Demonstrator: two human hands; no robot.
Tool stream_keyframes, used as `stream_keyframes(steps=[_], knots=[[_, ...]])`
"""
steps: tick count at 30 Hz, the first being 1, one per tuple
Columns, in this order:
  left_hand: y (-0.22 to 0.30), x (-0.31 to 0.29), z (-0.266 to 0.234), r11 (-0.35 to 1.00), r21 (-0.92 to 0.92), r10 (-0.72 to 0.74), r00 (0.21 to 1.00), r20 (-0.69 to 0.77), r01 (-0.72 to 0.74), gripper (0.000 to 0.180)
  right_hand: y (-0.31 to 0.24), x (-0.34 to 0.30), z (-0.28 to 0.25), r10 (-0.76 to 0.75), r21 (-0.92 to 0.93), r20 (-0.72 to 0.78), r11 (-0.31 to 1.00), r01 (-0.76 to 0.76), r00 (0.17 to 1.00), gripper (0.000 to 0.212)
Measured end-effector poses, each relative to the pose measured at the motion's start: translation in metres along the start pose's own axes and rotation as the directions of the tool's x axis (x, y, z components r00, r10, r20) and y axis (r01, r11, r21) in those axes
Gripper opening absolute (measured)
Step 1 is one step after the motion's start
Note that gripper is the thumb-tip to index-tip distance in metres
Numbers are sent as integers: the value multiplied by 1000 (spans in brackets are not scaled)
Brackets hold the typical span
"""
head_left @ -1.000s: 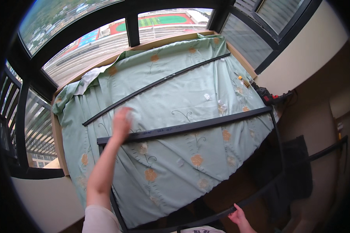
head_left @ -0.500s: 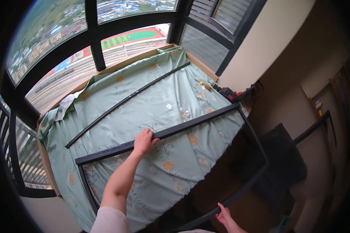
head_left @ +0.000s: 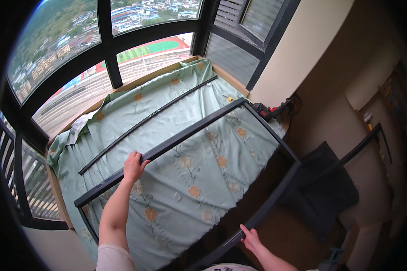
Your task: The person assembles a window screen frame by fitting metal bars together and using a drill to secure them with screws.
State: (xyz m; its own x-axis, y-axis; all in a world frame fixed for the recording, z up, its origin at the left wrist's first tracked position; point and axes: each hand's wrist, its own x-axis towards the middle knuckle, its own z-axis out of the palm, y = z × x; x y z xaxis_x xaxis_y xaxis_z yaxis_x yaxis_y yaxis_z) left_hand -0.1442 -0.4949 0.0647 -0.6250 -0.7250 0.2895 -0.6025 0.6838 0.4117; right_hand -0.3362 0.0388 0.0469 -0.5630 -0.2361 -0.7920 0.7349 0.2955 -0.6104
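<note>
A large dark rectangular frame point(head_left: 190, 131) slants over a pale green cloth point(head_left: 167, 198) with orange flowers. My left hand point(head_left: 133, 166) is closed over its far bar, left of the middle. Low in the view, my right hand point(head_left: 250, 237) grips the near bar, thumb on top and fingers partly hidden. The near bar hangs past the cloth's edge, close to my body. Beyond the frame a thin dark strip point(head_left: 151, 115) lies apart across the cloth. A black and red power drill point(head_left: 269, 110) rests by the frame's far right corner.
Windows with dark bars point(head_left: 108, 49) rise behind the cloth-covered surface, which has a wooden edge point(head_left: 233, 77). A yellow-handled screwdriver point(head_left: 231, 99) lies near the drill. To the right are a dark sheet point(head_left: 330, 189) and another dark frame piece point(head_left: 359, 147).
The frame has shifted left and turned, its far right end swinging farther away. Both hands have moved left with it, keeping their grip. The strip still lies on the cloth.
</note>
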Motion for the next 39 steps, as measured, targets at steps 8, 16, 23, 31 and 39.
stream_keyframes(steps=[8, 16, 23, 31, 39], knots=[[-65, -16, -5, 978, 58, -196, 978, -72, 200, 36, -31, 54, 50, 90, -125, 223, 990, -63, 971, 23], [-43, -11, 8, 944, 101, -290, 937, -197, 313, 33, -38, 76, 51, 282, -317, 318, 931, -179, 905, 27], [135, -75, 78, 994, -1, -109, 994, -24, 109, 56, -49, 95, 28, 512, -501, 502, 829, -249, 697, 40], [362, -153, 115, 973, -119, -171, 964, 205, 198, 35, -218, 257, -59, 252, -37, 572, 959, -282, 781, 25], [478, -203, 246, -256, -409, -648, 158, 745, 876, 31, -414, 376, -120, 221, -242, 535, 965, -103, 815, 13]])
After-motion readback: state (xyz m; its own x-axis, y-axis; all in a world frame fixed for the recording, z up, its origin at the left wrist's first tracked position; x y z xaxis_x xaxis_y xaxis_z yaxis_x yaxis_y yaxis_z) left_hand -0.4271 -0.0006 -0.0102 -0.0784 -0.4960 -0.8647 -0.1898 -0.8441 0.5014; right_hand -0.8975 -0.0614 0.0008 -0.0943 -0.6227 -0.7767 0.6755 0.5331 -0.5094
